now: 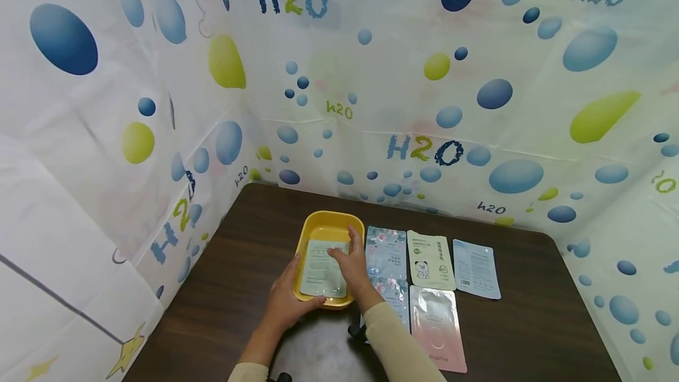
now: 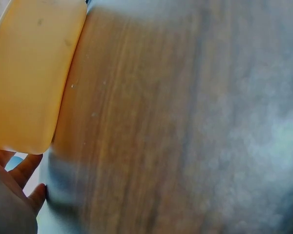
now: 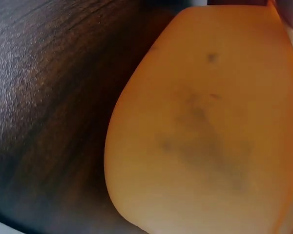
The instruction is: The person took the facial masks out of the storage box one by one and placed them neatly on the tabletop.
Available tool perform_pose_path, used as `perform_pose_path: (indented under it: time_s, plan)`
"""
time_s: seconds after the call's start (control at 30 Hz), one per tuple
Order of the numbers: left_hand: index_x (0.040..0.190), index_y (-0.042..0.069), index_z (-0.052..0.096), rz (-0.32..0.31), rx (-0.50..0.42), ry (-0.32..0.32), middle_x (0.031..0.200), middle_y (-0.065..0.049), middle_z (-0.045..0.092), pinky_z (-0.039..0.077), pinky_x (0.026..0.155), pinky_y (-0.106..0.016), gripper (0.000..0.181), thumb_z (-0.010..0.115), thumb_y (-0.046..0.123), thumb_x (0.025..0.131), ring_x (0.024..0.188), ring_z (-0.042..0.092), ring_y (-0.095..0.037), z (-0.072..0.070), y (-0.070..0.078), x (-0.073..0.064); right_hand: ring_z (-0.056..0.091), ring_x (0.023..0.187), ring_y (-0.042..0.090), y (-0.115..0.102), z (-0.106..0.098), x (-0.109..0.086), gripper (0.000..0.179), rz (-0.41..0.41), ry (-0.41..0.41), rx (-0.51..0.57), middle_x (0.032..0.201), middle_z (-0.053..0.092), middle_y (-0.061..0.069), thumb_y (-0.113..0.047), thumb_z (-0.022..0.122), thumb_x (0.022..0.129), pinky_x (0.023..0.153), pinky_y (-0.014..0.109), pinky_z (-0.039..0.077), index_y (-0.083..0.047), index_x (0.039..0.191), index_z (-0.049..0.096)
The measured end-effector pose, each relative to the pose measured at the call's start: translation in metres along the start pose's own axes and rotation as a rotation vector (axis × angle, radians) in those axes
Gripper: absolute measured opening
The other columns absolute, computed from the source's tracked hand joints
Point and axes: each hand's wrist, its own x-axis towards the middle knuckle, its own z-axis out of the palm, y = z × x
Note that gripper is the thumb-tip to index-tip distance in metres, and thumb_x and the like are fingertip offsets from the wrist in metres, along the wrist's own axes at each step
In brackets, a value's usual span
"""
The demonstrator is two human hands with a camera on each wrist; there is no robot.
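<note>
A yellow plastic tray (image 1: 333, 217) rests on the dark table, with a pale green flat sachet (image 1: 318, 270) lying inside it. My left hand (image 1: 286, 302) is at the tray's near left corner, fingers along the left side and thumb by the near edge. In the left wrist view, spread fingers (image 2: 25, 170) show beside one end of the tray (image 2: 31, 78). Over the tray's right side is my right hand (image 1: 352, 261), thumb and fingers apart above the sachet; whether it touches is unclear. The right wrist view shows mostly the tray's outer wall (image 3: 200, 122).
Right of the tray lie two blue floral sachets (image 1: 386, 255), a cream sachet with a bear (image 1: 431, 261), a pink sachet (image 1: 437, 329) and a light blue one (image 1: 476, 269). A patterned curtain (image 1: 403, 105) stands behind the brown table (image 1: 530, 311).
</note>
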Motion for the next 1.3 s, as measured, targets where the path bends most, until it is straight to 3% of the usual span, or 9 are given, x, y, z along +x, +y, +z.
perform_pose_path:
  time_s: [0.3,0.63,0.73,0.97,1.13,1.3]
  plan:
    - [0.161,0.019,0.031,-0.005,-0.002,-0.004,0.16,-0.014,0.044,0.043,0.107,-0.063,0.12,0.092,0.054,0.064,0.136,0.052,-0.043,0.0,0.0,0.0,0.014,0.157,0.043,0.007,0.004,0.005,0.074,0.059,-0.013,0.073,0.168,0.024,0.017,-0.019,0.069,0.091,0.126,0.06,0.017,-0.014,0.157,0.035]
    - [0.162,0.019,0.03,-0.024,-0.016,-0.01,0.161,-0.013,0.043,0.041,0.11,-0.062,0.123,0.091,0.059,0.063,0.139,0.049,-0.042,0.0,0.001,0.001,0.027,0.153,0.043,0.008,0.002,0.004,0.069,0.025,-0.024,0.209,0.165,0.025,0.018,-0.013,0.066,0.093,0.12,0.061,0.031,-0.008,0.156,0.036]
    - [0.162,0.018,0.029,-0.025,-0.017,-0.015,0.161,-0.014,0.042,0.041,0.11,-0.062,0.124,0.091,0.06,0.063,0.139,0.049,-0.042,-0.001,0.001,0.0,0.035,0.149,0.044,0.007,0.001,0.002,0.065,0.034,-0.08,0.238,0.164,0.028,0.021,-0.011,0.062,0.096,0.116,0.059,0.037,-0.008,0.156,0.036]
    - [0.162,0.018,0.029,-0.005,-0.035,-0.02,0.162,-0.014,0.041,0.041,0.108,-0.064,0.12,0.089,0.059,0.066,0.139,0.048,-0.043,0.0,0.001,-0.002,0.039,0.148,0.039,0.012,0.002,0.006,0.056,0.081,-0.215,0.2,0.165,0.033,0.021,-0.01,0.057,0.1,0.117,0.05,0.04,0.001,0.152,0.042]
    - [0.162,0.019,0.028,-0.011,-0.023,-0.013,0.162,-0.016,0.041,0.041,0.107,-0.066,0.12,0.089,0.059,0.067,0.139,0.048,-0.046,0.0,-0.001,-0.003,0.047,0.142,0.038,0.013,0.003,0.005,0.058,0.112,-0.248,0.165,0.158,0.042,0.024,-0.013,0.056,0.102,0.115,0.049,0.042,0.003,0.154,0.039]
    - [0.162,0.018,0.029,0.002,-0.02,-0.007,0.161,-0.016,0.042,0.042,0.106,-0.066,0.119,0.088,0.059,0.068,0.138,0.049,-0.046,-0.001,0.0,-0.003,0.054,0.137,0.035,0.012,0.005,0.005,0.059,0.148,-0.233,0.1,0.158,0.044,0.02,-0.017,0.058,0.102,0.111,0.048,0.047,-0.003,0.156,0.039]
